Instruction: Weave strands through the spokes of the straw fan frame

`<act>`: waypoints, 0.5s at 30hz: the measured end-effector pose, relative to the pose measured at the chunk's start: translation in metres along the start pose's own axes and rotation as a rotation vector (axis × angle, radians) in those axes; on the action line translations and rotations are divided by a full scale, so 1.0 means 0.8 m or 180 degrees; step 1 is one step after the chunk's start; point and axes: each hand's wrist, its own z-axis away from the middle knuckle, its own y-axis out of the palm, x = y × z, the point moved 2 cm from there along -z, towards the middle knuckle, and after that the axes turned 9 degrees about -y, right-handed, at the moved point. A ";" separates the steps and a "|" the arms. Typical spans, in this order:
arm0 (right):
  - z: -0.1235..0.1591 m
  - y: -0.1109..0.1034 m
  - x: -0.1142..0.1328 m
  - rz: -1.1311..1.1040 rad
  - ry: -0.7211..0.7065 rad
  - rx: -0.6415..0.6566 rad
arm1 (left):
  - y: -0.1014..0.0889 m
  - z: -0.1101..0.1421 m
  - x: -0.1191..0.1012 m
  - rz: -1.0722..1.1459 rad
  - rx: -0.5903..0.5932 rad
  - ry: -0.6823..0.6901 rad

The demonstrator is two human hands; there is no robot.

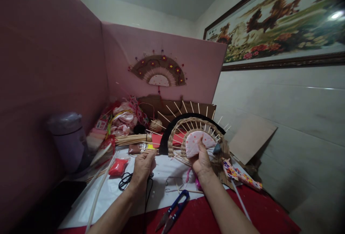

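Observation:
A half-round handmade fan with thin wooden sticks (pixel 193 108) is held up in front of me. It has woven straw-coloured bands (pixel 170 144), a black band (pixel 165 138) and a pale pink dotted half-circle (pixel 192 144) at its centre. My right hand (pixel 202 160) grips that half-circle, thumb on its front; the other fingers are hidden behind. At the fan's lower left edge, my left hand (pixel 144 165) has thumb and fingers pinched together on black cord (pixel 125 183), by a stick end. Slack cord loops beside that hand and hangs below it.
Blue-handled thread snips (pixel 175 209) lie near the front on red cloth (pixel 196 218). A red packet (pixel 118 167), bundled sticks (pixel 132 139) and a purple cup (pixel 68 144) stand leftward. Another finished fan (pixel 159 70) hangs on the pink panel. Grey board (pixel 252 137) leans right.

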 end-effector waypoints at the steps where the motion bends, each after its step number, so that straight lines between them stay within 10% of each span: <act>1: 0.001 0.000 0.000 -0.0066 0.0057 -0.0071 | 0.000 0.001 -0.001 -0.0002 -0.0009 0.0016; 15: 0.002 0.001 0.000 -0.0032 0.0068 -0.0174 | 0.000 0.004 -0.006 -0.0140 -0.0079 0.0225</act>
